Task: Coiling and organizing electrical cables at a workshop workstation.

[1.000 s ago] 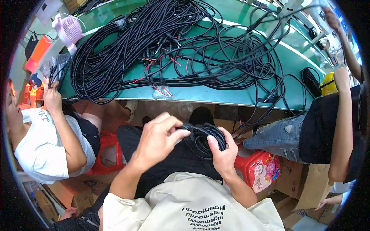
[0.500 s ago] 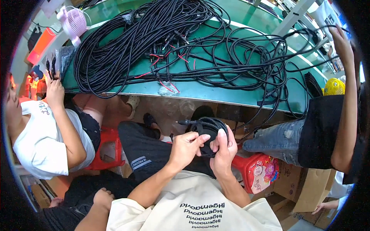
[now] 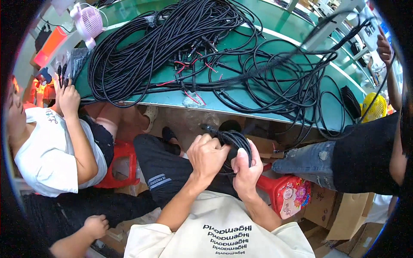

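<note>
My left hand (image 3: 208, 157) and my right hand (image 3: 246, 167) both grip a small coil of black corrugated cable (image 3: 234, 139) over my lap, below the table's front edge. The left hand pinches the coil's left side near a loose cable end that sticks out to the left. My right hand clasps the right side, thumb on top. A big tangle of black cables (image 3: 180, 47) with red wire ends lies on the green table (image 3: 275, 26) ahead.
A person in a white shirt (image 3: 47, 150) sits at my left with a hand on the table edge. Another person in a black top and jeans (image 3: 344, 159) sits at my right. A pink fan (image 3: 88, 21), a yellow fan (image 3: 373, 107), red stools (image 3: 286, 191) and cardboard boxes (image 3: 340, 210) stand about.
My hands have drawn together on the coil: the left hand came in from the coil's left and now grips it next to the right hand. The coil looks tighter.
</note>
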A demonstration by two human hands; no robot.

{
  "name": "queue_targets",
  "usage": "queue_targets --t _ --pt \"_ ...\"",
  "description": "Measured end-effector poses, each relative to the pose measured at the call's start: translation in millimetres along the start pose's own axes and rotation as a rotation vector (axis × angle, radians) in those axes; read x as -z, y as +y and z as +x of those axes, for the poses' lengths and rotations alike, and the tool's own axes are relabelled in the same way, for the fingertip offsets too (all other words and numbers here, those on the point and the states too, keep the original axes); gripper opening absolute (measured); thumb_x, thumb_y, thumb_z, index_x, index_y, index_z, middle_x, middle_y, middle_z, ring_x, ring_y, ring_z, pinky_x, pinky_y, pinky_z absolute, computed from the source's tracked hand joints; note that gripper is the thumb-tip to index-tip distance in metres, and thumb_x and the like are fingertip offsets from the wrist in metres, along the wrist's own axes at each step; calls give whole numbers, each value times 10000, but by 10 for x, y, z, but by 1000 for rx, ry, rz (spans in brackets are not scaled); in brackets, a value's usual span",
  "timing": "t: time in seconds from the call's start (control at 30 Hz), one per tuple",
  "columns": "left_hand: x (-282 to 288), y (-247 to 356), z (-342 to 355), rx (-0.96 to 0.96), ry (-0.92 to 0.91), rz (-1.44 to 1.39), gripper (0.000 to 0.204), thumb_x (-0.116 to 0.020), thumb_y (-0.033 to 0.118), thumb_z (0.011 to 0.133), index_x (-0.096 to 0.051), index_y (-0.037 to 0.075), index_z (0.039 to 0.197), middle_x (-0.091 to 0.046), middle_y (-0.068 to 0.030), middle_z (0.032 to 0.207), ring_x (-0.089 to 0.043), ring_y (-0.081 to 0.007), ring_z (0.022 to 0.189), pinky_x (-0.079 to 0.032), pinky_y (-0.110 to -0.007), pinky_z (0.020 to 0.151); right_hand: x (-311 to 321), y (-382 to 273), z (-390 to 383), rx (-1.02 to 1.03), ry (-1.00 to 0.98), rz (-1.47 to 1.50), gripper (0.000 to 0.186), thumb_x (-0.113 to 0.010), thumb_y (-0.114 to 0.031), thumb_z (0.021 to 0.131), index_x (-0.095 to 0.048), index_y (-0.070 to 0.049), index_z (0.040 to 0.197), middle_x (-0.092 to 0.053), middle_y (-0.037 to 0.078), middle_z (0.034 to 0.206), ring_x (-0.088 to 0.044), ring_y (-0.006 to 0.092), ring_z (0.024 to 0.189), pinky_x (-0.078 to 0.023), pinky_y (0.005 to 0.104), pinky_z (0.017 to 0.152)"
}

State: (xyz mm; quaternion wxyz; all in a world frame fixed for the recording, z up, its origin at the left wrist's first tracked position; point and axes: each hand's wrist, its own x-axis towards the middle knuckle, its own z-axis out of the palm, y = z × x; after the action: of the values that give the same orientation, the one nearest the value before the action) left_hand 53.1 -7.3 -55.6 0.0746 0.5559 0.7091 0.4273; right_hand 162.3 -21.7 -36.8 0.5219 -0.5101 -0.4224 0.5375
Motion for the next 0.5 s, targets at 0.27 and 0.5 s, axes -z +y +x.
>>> queue_targets --t 0.27,0.5 --pt "230 65 30 25 284 -68 336 -763 20 561 -515 29 788 -461 -116 853 -540 -289 741 -452 -367 587 -200 -121 -14 -160 -105 358 429 -552 -271 938 -471 32 1231 -404 -37 624 -349 47 486 -331 214 486" --pt "473 -182 196 633 -494 -1107 398 -647 -93 661 -630 -2 1048 -648 -47 969 -599 -129 894 -469 -261 819 -169 -92 -69 -268 -265 434 463 -564 -316 927 -462 1 1250 -395 -37 623 -346 50 483 -320 219 493"
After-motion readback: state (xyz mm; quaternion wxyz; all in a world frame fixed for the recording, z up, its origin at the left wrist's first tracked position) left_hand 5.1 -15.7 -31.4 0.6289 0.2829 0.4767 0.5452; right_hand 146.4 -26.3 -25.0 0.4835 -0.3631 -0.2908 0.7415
